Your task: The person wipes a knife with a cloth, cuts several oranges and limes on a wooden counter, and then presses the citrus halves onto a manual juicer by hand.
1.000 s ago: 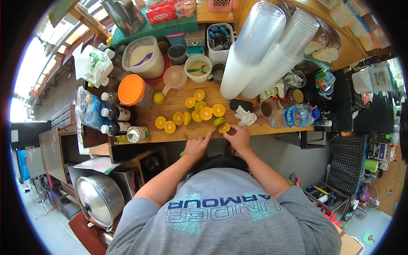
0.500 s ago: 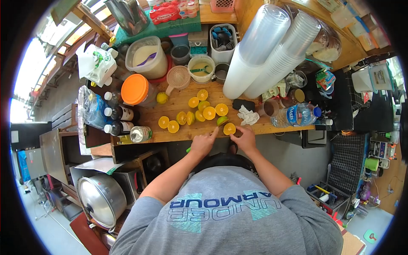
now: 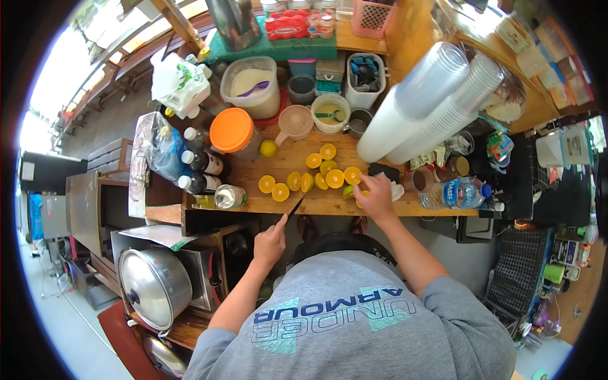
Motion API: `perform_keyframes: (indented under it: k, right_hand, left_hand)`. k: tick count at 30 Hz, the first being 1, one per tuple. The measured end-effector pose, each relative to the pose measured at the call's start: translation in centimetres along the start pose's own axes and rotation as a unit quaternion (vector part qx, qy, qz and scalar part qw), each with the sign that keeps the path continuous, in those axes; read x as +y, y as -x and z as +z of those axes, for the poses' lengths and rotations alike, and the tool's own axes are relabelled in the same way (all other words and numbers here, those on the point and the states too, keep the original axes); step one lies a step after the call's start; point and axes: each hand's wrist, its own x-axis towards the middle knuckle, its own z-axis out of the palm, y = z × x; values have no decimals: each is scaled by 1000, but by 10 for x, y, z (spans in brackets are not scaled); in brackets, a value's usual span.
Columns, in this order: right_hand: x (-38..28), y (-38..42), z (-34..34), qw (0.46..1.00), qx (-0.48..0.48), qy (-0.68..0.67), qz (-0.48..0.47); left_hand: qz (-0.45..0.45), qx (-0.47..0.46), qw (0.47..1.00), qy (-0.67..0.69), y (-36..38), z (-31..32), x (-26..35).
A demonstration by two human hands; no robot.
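Note:
My left hand is closed around a knife, its dark blade pointing up and away over the table's front edge. The fingers of my right hand are bent around a cut orange half near the front edge, partly hidden by them. Beside it lies a green-skinned piece. Several more orange halves are spread over the wooden table, some cut face up, such as one half left of the blade. A whole yellow-green citrus fruit sits farther back.
Behind the fruit stand a citrus juicer, an orange-lidded tub and a container with a green spoon. Tall stacks of plastic cups rise at right, near a water bottle. Dark bottles line the left.
The view has shifted, so the table sits farther right. My left hand has drawn back from the fruit, and the knife blade now shows. My right hand stays by the orange half, covering more of it.

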Motion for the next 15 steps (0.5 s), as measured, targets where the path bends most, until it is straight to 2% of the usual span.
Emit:
perform_keyframes:
  k: [1, 3, 5, 9, 11, 12, 14, 15]
  right_hand:
    - [-16, -19, 14, 998, 15, -14, -57]
    - [-53, -60, 44, 994, -62, -33, -84]
    - [-83, -94, 85, 987, -100, -20, -121]
    - [-119, -145, 163, 973, -103, 16, -204]
    - [-131, -161, 190, 958, -195, 134, -164]
    - [-137, -169, 198, 956, -199, 130, -170]
    - [-146, -183, 204, 907, -369, 182, -91]
    - [-149, -184, 204, 905, -372, 183, -97]
  left_hand:
    - [-27, 12, 1000, 5, 12, -2, -5]
    - [-63, 33, 997, 14, 32, -2, -11]
    - [-100, 54, 993, 21, 51, -4, -14]
    - [-146, 96, 983, 60, 74, -5, -6]
    - [-155, 101, 981, 59, 82, -6, -6]
    - [-162, 90, 981, 61, 89, -4, -8]
    - [-173, 81, 980, 64, 96, -4, -13]
    - [-175, 82, 979, 68, 98, -4, -14]
